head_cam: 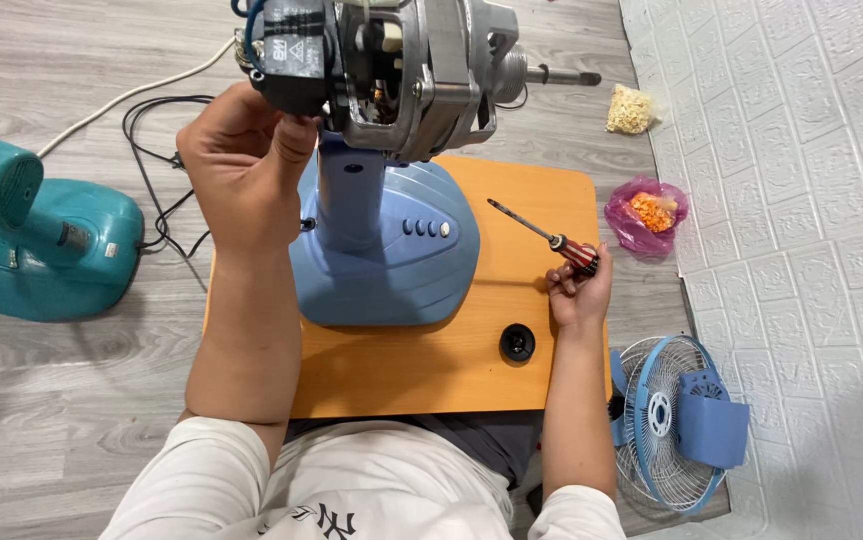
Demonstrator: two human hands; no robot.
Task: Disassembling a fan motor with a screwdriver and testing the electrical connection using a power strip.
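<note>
While the left hand (pixel 242 150) gripped the black capacitor (pixel 292 55) at the far left of the bare fan motor (pixel 422 70), fingers closed round its near edge, the right hand (pixel 580 290) rested on the right edge of the orange board (pixel 532 200), wrapped round the red-and-black handle of a screwdriver (pixel 552 238) whose shaft pointed far and left, its tip clear of the motor. That motor sat on top of the blue fan stand (pixel 382 250), which stood at the middle of the board, shaft (pixel 562 74) sticking out to the right. By the look of it, the step in hand was work on the motor's rear, with the capacitor steadied and the tool waiting; the next move would call for lifting the screwdriver across to a screw on the housing while the left hand held firm. A black knob (pixel 518 342) lay on the board near the right wrist. Off the board, a teal fan base (pixel 42 240) stood at left, a blue fan grille (pixel 672 420) lay at near right, and two small bags (pixel 647 212) sat by the white wall (pixel 812 200).
</note>
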